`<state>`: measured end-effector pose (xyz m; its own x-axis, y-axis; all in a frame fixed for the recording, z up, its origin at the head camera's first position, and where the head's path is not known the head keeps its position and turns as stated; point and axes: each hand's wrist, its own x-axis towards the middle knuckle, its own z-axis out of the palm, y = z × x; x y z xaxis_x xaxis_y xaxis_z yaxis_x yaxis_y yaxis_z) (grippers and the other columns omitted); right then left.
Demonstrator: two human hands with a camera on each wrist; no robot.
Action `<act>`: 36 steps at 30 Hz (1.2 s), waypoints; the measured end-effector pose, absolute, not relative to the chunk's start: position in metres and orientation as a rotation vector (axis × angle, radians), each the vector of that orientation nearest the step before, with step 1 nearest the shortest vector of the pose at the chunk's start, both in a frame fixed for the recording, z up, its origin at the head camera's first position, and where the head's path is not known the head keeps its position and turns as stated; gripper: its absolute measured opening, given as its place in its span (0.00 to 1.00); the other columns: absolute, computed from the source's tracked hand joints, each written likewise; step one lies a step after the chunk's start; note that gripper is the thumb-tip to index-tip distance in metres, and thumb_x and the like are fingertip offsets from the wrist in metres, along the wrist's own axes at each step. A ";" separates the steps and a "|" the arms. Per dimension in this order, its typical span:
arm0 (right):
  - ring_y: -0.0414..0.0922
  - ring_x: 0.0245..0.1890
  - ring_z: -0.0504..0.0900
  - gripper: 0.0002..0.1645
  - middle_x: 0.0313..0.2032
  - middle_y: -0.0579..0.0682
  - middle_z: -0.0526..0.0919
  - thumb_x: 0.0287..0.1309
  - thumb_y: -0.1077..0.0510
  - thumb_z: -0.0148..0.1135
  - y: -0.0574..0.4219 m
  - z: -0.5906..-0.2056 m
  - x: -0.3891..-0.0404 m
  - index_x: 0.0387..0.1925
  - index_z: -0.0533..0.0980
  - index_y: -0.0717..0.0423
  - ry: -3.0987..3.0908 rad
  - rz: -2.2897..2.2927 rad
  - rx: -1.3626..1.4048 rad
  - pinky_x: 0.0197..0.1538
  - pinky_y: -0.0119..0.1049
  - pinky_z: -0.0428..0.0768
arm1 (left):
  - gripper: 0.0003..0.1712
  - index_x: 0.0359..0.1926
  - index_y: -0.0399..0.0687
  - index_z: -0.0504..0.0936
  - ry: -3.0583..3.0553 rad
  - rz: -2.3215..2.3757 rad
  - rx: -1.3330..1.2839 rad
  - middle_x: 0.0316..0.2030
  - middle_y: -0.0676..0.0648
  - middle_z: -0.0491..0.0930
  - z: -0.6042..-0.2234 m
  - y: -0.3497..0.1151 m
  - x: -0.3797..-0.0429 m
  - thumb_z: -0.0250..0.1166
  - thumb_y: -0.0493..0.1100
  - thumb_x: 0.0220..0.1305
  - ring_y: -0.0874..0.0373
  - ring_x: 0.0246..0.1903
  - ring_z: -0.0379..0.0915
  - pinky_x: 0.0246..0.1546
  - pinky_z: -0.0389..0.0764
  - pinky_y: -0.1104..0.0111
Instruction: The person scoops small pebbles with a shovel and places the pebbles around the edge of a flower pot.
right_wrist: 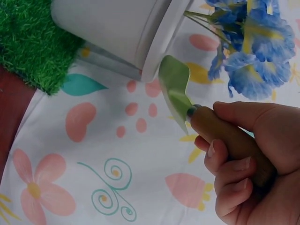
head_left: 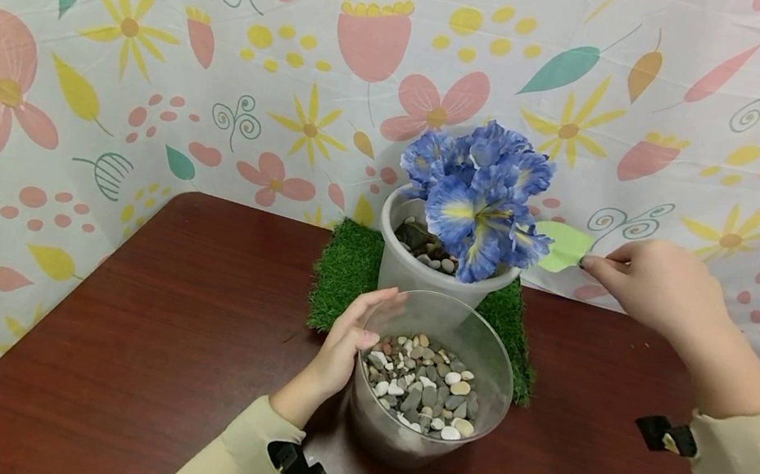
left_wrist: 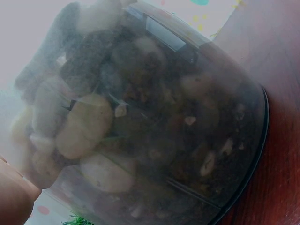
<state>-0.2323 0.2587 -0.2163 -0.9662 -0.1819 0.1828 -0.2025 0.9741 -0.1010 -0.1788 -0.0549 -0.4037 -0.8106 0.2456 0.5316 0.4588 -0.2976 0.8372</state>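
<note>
In the head view my left hand (head_left: 338,350) holds the left side of a clear plastic tub (head_left: 494,388), fingers round its wall and thumb near the rim. Mixed pebbles (head_left: 430,390) lie inside; in the left wrist view dark matter and pebbles (left_wrist: 84,126) show through the cloudy wall. My right hand (head_left: 666,291) grips a hand trowel (right_wrist: 229,136) by its wooden handle. Its light green blade (head_left: 561,247) is raised beside the rim of a white flowerpot (head_left: 411,275). Blue artificial irises (head_left: 478,203) stand in the pot, among stones.
The pot stands on a square of artificial grass (head_left: 347,273), right behind the tub. All rest on a dark red-brown wooden table (head_left: 187,323). A white cloth (head_left: 318,61) printed with flowers and leaves hangs behind the table.
</note>
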 end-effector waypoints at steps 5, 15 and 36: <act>0.44 0.16 0.68 0.24 0.10 0.43 0.70 0.59 0.37 0.53 0.257 -0.222 -0.230 0.28 0.84 0.51 -2.896 0.198 0.272 0.15 0.39 0.61 | 0.36 0.65 0.25 0.55 -1.767 -2.244 -0.903 0.63 0.24 0.60 -0.403 -0.055 -0.179 0.40 0.36 0.54 0.28 0.62 0.58 0.63 0.59 0.40; 0.47 0.12 0.66 0.26 0.10 0.45 0.68 0.64 0.42 0.49 0.251 -0.242 -0.231 0.16 0.74 0.50 -2.751 0.143 0.302 0.12 0.40 0.58 | 0.36 0.65 0.24 0.55 -1.779 -2.236 -0.901 0.63 0.24 0.60 -0.405 -0.055 -0.179 0.40 0.37 0.54 0.28 0.61 0.58 0.62 0.60 0.40; 0.47 0.09 0.62 0.26 0.06 0.44 0.63 0.64 0.42 0.50 0.255 -0.264 -0.233 0.12 0.70 0.49 -2.710 0.256 0.232 0.12 0.37 0.54 | 0.37 0.65 0.25 0.55 -1.776 -2.250 -0.881 0.63 0.25 0.61 -0.405 -0.055 -0.180 0.41 0.39 0.53 0.29 0.62 0.59 0.64 0.60 0.43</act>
